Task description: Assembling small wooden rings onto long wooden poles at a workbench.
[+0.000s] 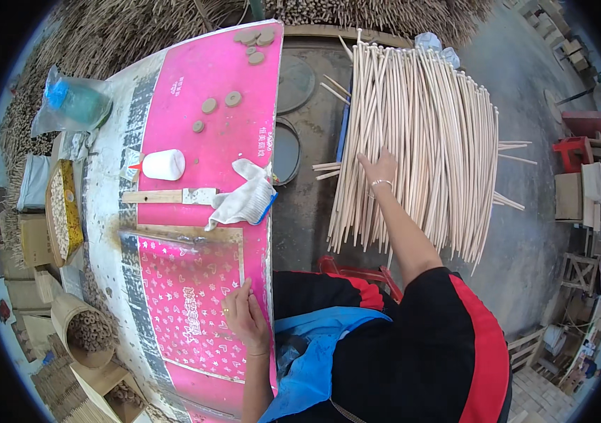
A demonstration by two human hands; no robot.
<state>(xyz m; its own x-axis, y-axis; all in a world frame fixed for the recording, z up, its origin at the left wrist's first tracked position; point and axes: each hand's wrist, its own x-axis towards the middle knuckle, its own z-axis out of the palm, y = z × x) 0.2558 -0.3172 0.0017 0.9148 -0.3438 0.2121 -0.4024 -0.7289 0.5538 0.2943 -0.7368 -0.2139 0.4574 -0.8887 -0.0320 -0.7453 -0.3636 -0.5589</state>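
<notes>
My right hand reaches out to a thick layer of long pale wooden sticks, thumb and a finger spread apart on top of them. No stick is visibly gripped in it. Many of the sticks have small knobbed ends at the far side. At the near edge of a pink-covered table, my left hand rests with its fingers loosely extended and nothing seen in them. Beyond it lie a white knit glove, a wide scraper with a wooden handle and a white squeeze bottle.
Several flat clay-coloured discs are scattered on the table. A bagged green container stands at its left. Below, between table and sticks, is a round bucket. A red stool is partly hidden by my arm. Stick bundles fill the back.
</notes>
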